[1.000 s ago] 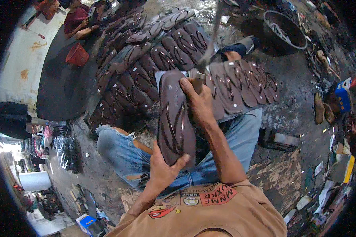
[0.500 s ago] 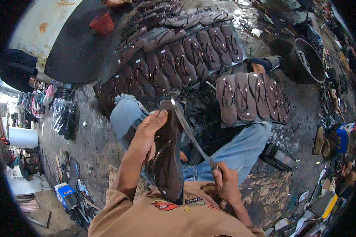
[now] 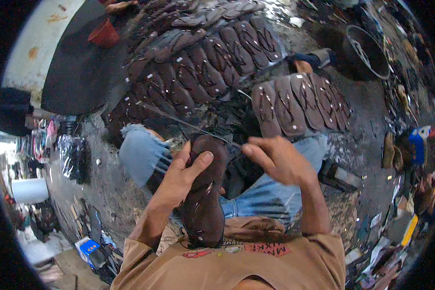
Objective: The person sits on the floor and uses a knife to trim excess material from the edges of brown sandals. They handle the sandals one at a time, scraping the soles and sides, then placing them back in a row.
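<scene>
My left hand (image 3: 182,173) is closed around the upper end of a dark brown flip-flop (image 3: 204,205), its thumb on the flat sole. The flip-flop stands upright against my body, its lower end against my shirt. My right hand (image 3: 281,160) grips a long, thin knife (image 3: 181,121) by its handle, which the fingers mostly cover. Pointing away to the left, the blade passes across the far end of the flip-flop. Whether it touches the edge I cannot tell.
Rows of brown flip-flops (image 3: 181,77) lie beyond my knees, with another group (image 3: 295,106) to the right. Dark scraps fill the floor between my legs. A black bucket (image 3: 367,53) stands far right, a red container (image 3: 104,34) far left. A blue box (image 3: 420,145) sits at right.
My right hand has moved up and forward from near my lap. The knife has swung left across the flip-flop's far end, while my left hand keeps its hold.
</scene>
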The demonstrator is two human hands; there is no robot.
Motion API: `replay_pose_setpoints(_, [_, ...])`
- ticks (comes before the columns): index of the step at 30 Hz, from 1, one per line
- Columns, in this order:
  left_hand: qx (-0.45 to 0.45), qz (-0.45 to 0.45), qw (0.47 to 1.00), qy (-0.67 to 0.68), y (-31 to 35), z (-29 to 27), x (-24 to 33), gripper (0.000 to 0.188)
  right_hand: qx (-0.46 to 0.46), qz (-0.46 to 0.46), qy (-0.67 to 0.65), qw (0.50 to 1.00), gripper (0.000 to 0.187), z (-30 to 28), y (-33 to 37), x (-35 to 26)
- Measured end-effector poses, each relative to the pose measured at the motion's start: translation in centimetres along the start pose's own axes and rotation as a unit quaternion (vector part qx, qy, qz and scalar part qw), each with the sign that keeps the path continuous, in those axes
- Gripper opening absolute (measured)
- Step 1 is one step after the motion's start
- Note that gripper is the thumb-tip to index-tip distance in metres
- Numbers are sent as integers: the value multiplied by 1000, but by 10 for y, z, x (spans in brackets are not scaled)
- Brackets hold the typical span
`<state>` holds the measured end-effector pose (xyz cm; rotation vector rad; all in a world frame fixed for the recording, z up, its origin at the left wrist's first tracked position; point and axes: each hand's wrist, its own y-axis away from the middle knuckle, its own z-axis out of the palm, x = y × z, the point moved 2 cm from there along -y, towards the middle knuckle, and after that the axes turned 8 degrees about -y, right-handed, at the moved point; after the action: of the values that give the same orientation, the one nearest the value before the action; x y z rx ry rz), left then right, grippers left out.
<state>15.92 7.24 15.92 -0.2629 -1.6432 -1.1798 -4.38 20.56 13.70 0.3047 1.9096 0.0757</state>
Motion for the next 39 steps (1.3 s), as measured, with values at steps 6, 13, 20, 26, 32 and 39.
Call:
replay_pose_setpoints(6, [-124, 129, 964, -195, -4, 12, 42, 41, 120, -20, -171, 978, 45, -13, -47, 38])
replay_pose_setpoints(13, [184, 245, 952, -15, -22, 3, 35, 36, 409, -63, -233, 880, 44, 19, 49, 63])
replay_pose_setpoints(20, [47, 116, 922, 365, -19, 34, 18, 31, 246, 23, -109, 963, 39, 118, 138, 57])
replay_pose_setpoints(26, [56, 86, 932, 347, -12, 33, -1, 32, 293, -15, -28, 956, 34, 102, 135, 66])
replay_pose_setpoints(32, [44, 68, 966, 244, 3, 25, -31, 38, 153, 59, -17, 986, 28, 50, 107, 37])
replay_pose_setpoints(39, [55, 32, 981, 181, 15, 14, -54, 48, 61, 0, -77, 995, 31, 60, 39, 43])
